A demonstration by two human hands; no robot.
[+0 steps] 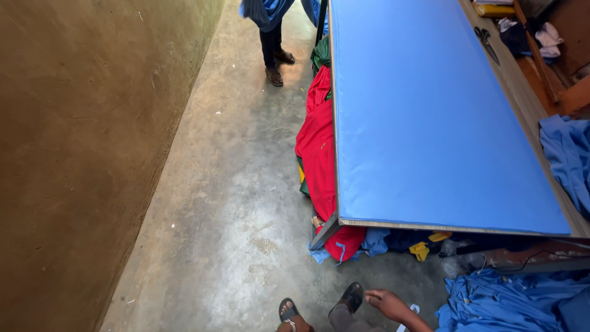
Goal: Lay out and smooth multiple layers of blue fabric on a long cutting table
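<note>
1. Of the hands, only the right hand (386,302) shows, low above the floor (233,215), fingers loosely curled, holding nothing.
2. Nearest it, a blue cloth heap (504,298) lies to its right.
3. The blue-covered worktop (430,123) stands beyond it.

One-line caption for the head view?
Blue cloth covers a long table; one hand hangs empty above the concrete floor near heaped blue fabric.

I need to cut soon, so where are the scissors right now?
In the head view the scissors lie at the far right, on the bare wooden table edge beside the blue cloth, near a yellow roll.
</note>
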